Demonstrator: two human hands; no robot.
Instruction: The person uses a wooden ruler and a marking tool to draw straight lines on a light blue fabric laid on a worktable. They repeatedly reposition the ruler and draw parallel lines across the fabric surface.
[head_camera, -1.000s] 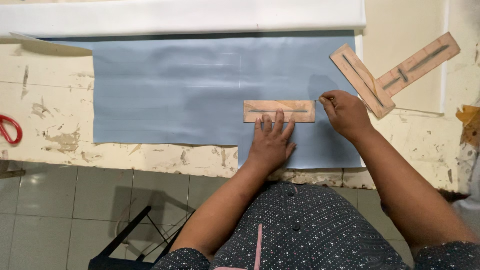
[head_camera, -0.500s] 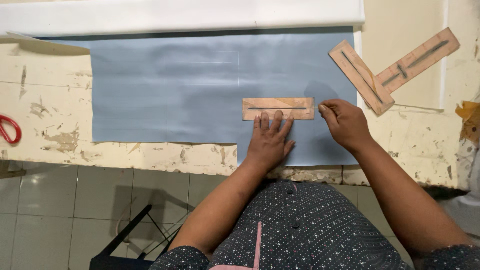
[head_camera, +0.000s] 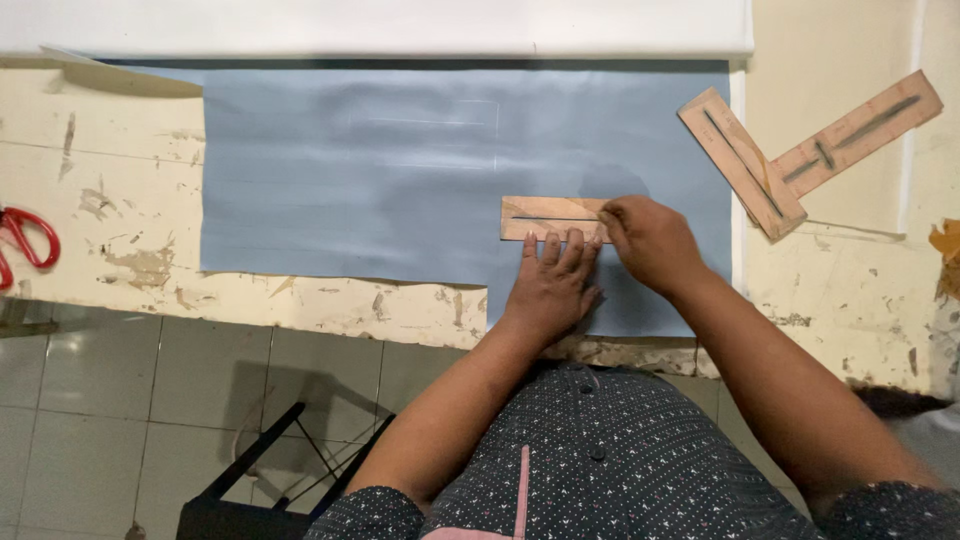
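A wooden template (head_camera: 548, 218) is being pinned on a grey sheet (head_camera: 400, 170), centre right.
It is being pressed flat by the left hand (head_camera: 553, 285); the right hand (head_camera: 650, 243)'s grip is being kept narrow, contents untellable.

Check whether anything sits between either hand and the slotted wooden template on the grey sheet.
Nothing visible does. The left hand presses the wooden template by its fingertips, and the right hand rests on its right end, over the grey sheet.

Even, soft overhead light; sharp focus throughout; faint sheen across grey sheet (head_camera: 400, 170); dim floor (head_camera: 120, 400) below counter (head_camera: 100, 130).
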